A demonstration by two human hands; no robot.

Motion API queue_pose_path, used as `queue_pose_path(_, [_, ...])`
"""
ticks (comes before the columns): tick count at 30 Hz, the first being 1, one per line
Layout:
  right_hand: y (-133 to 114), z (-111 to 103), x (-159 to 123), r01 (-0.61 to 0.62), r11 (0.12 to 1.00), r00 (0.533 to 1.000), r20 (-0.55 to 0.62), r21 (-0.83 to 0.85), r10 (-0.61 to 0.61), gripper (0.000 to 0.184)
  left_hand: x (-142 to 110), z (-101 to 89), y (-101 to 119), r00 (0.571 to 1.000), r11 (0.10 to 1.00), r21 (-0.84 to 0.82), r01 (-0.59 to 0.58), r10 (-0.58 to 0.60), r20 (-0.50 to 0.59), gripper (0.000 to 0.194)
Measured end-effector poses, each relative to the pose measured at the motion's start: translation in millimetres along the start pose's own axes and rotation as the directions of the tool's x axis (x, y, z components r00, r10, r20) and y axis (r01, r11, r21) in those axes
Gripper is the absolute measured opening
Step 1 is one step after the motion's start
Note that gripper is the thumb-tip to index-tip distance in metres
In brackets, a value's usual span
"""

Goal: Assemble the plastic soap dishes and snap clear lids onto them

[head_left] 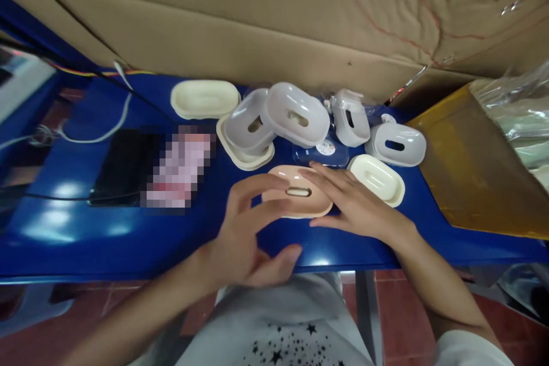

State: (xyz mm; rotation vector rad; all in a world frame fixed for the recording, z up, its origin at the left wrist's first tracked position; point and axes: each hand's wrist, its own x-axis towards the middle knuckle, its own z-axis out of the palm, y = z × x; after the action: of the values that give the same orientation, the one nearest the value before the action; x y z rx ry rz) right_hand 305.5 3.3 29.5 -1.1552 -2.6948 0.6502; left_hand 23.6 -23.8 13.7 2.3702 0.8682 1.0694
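A peach oval dish (315, 201) with a slot in its middle, like a soap dish, lies on the blue table in front of me. A cream piece shows through the slot. My left hand (246, 234) is open over the dish's left side, its fingers curved and apart, thumb toward me. Whether those fingertips touch the dish I cannot tell. My right hand (354, 203) lies at the dish's right rim with fingers stretched out, thumb near the front edge. Just behind the right hand is a cream oval tray (380, 180).
Grey slotted dishes (295, 114) are piled on a cream tray (246, 160), with another cream tray (206, 98) at the back. More grey dishes (398, 144) and a clear lid (302, 154) sit rightward. A cardboard box (484, 171) stands right; a phone (178, 168) and cables lie left.
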Motion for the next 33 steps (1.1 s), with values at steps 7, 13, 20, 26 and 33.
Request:
queue_pose_path(7, [-1, 5, 2, 0.036, 0.998, 0.998, -0.042, -0.058, -0.039, 0.082, 19, -25.5, -57, 0.917, 0.994, 0.013, -0.108, 0.095, 0.388, 0.096])
queue_pose_path(13, [-7, 12, 5, 0.113, 0.98, 0.993, -0.013, -0.166, -0.117, 0.067, 5, -18.2, -65, 0.898, 0.999, -0.019, -0.034, 0.039, 0.438, 0.098])
queue_pose_path(20, [-9, 23, 5, 0.16, 0.933, 0.974, -0.099, -0.321, -0.201, 0.06, 3, -19.2, -67, 0.901, 0.992, 0.009, -0.129, 0.113, 0.419, 0.09])
queue_pose_path(26, [-9, 24, 7, 0.189, 0.894, 0.96, -0.115, -0.405, -0.255, 0.056, 1, -15.5, -63, 0.916, 0.977, 0.116, -0.18, 0.123, 0.382, 0.081])
queue_pose_path(33, [-6, 27, 10, 0.219, 0.862, 0.933, -0.161, -0.458, -0.323, 0.053, 1, -17.0, -60, 0.911, 0.962, 0.207, -0.18, 0.083, 0.404, 0.081])
